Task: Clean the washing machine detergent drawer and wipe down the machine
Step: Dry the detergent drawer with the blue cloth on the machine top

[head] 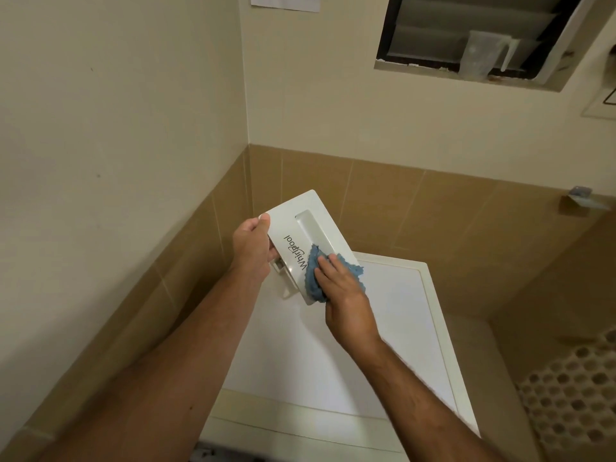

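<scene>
At the far left runs a cream wall with a band of tan tiles along its lower part, meeting a second wall at the corner. The person's left hand comes next, its fingers wrapped round the left edge of the detergent drawer and its thumb lying on the upper corner of the front panel. The drawer is out of the machine and held in the air, tilted, above the washing machine; its white front panel faces the camera, showing the recessed handle and the Whirlpool name. Part of the drawer's body shows behind the panel, under the left hand.

To the right, the right hand presses a blue cloth against the lower right end of the panel, its fingers fairly straight on top of the bunched cloth; whether the thumb grips the cloth from below cannot be made out. Below both forearms lies the white flat top of the machine, set close into the corner of the tiled walls.

Higher up and to the right, a louvred window sits in a recess, with a clear plastic jug standing on its sill. At the lower right edge stands a white basket with a honeycomb pattern of holes.
</scene>
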Available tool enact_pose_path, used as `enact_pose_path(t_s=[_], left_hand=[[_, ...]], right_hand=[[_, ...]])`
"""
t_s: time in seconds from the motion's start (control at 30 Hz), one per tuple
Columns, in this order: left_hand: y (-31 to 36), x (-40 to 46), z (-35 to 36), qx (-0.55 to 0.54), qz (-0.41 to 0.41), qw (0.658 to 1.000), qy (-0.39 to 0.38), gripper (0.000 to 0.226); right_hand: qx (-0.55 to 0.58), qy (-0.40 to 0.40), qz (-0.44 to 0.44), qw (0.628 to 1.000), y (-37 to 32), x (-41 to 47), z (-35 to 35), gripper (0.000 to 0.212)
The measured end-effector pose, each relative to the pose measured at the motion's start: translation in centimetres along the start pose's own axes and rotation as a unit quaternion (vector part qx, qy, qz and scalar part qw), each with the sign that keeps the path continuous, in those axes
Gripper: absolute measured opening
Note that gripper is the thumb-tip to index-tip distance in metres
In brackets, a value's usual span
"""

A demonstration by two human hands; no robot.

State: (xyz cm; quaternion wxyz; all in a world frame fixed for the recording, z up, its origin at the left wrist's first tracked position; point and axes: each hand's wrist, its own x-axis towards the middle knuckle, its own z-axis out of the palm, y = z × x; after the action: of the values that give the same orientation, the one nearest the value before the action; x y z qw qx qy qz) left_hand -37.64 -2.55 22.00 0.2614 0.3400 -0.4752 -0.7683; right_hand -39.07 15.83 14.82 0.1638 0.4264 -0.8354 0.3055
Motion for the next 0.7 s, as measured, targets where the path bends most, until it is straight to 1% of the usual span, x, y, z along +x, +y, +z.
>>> enact_pose_path(t_s=[0.07,0.13,0.17,0.2,0.27,0.33,0.4,0.43,0.47,0.5,0.53,0.6,0.63,0.7], left_hand=[[0.0,0.1,0.0,0.008,-0.003,1.0,-0.008,0.012],[-0.2,0.0,0.2,0.016,-0.002,0.999,-0.03,0.011],[-0.2,-0.2,0.3,0.021,0.001,0.999,-0.043,0.011],[-0.3,-0.4,0.3,0.031,0.006,0.998,-0.055,0.01],[-0.3,-0.5,0.1,0.065,0.019,0.995,-0.077,0.011],[-0.2,-0.4,-0.5,0.116,0.031,0.986,-0.115,0.015],[0.1,-0.3,-1.0,0.176,0.043,0.969,-0.168,0.02],[0.1,-0.4,-1.2,0.206,0.046,0.959,-0.19,0.021],[0.2,-0.4,-1.2,0.234,0.05,0.948,-0.209,0.019],[0.4,-0.7,-1.2,0.261,0.054,0.937,-0.225,0.017],[0.5,-0.9,-1.2,0.286,0.056,0.926,-0.241,0.016],[0.8,-1.1,-1.3,0.327,0.061,0.901,-0.279,0.019],[1.0,-1.3,-1.4,0.344,0.063,0.889,-0.294,0.019],[1.4,-1.5,-1.7,0.378,0.068,0.867,-0.318,0.015]], right_hand=[[0.009,0.022,-0.015,1.0,0.2,0.5,-0.7,0.043],[0.022,0.068,-0.016,0.997,0.1,1.5,-1.9,0.033],[0.024,0.088,-0.003,0.996,0.2,2.1,-2.6,0.034],[0.028,0.098,0.02,0.995,0.2,2.7,-3.4,0.036],[0.028,0.111,0.099,0.988,0.8,3.6,-5.1,0.035],[0.044,0.118,0.177,0.976,2.2,4.4,-6.6,0.028],[0.064,0.118,0.251,0.959,3.2,5.4,-7.9,0.023],[0.083,0.103,0.278,0.952,3.4,5.9,-8.4,0.024],[0.102,0.07,0.295,0.947,3.4,6.5,-8.8,0.028],[0.113,0.027,0.294,0.949,3.3,6.9,-9.0,0.03],[0.11,-0.018,0.28,0.953,3.0,7.2,-9.3,0.029],[0.111,-0.103,0.246,0.957,2.6,7.7,-9.5,0.015],[0.106,-0.155,0.232,0.954,2.5,7.8,-9.5,0.015],[0.077,-0.258,0.191,0.944,2.4,7.9,-8.8,0.027]])
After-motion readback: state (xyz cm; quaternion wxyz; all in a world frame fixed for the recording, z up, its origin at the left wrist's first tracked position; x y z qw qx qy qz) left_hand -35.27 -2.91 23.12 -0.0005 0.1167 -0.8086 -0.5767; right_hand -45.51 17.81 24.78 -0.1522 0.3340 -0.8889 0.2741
